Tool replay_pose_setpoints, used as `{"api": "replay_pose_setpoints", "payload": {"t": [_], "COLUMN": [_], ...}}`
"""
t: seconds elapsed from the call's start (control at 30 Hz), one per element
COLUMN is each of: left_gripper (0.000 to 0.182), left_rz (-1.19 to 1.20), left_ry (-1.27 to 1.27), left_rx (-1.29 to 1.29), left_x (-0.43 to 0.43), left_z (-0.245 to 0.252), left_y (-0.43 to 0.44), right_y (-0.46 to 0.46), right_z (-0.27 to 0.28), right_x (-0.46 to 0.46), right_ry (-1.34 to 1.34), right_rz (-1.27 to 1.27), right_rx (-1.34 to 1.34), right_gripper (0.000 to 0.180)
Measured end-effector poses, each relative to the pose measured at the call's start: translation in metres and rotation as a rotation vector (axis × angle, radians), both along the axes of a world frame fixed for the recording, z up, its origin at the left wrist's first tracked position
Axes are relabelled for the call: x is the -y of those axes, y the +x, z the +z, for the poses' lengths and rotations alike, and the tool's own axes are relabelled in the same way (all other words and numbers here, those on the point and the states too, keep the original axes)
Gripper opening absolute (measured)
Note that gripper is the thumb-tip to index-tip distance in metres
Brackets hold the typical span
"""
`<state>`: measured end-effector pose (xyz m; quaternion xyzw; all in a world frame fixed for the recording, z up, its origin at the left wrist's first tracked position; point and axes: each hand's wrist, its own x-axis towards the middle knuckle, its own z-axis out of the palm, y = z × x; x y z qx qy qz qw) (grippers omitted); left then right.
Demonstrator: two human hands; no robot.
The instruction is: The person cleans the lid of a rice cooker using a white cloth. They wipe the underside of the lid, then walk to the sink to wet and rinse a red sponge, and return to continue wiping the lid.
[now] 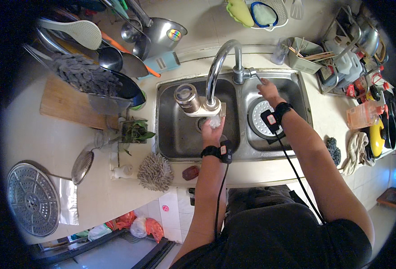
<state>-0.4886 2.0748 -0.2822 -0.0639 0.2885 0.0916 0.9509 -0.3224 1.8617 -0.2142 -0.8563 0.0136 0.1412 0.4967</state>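
Observation:
My left hand (212, 132) is under the faucet's filter head in the left sink basin (171, 134), with a white foamy or lumpy mass (214, 121) at its palm and fingers; whether that is foam, water or a solid thing I cannot tell. At the base of the chrome faucet (214, 67), my right hand (268, 90) has its fingers on the thin lever handle (258, 79). A filter cylinder (186, 97) sits on the spout's end. Below my right hand, a round perforated white plate (261, 117) lies in the right basin.
Left of the sink stand a potted plant (135, 131), a wooden cutting board (76, 104) and hanging utensils. A chenille scrubber (155, 172) and a reddish soap bar (190, 173) lie on the front edge. At right are a chopstick holder (304, 62), bottles and a cloth (356, 151).

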Motion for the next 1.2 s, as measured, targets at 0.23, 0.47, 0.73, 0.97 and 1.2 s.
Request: {"api": "replay_pose_setpoints", "payload": {"t": [0.23,0.47,0.73,0.97,1.2], "left_gripper": [0.028,0.032,0.043,0.036,0.055], "left_rz": [-0.143,-0.097,-0.009,-0.094,-0.292], "left_ry": [0.076,0.555,0.396,0.407,0.632], "left_rx": [0.125,0.082,-0.147,-0.179,0.053], "left_x": [-0.001,0.003,0.019,0.021,0.014], "left_z": [-0.01,-0.032,0.027,0.051,0.068], "left_y": [0.005,0.003,-0.033,-0.066,-0.087], "right_y": [-0.02,-0.066,-0.124,-0.157,-0.178], "right_z": [0.0,-0.028,-0.026,-0.004,-0.016], "right_x": [-0.006,-0.016,-0.051,-0.074,-0.079], "right_ry": [0.396,0.382,0.439,0.42,0.524], "right_rz": [-0.02,-0.122,0.297,0.585,0.522], "right_rx": [-0.2,0.098,-0.307,-0.532,-0.282], "right_gripper": [0.04,0.031,0.033,0.036,0.039]}}
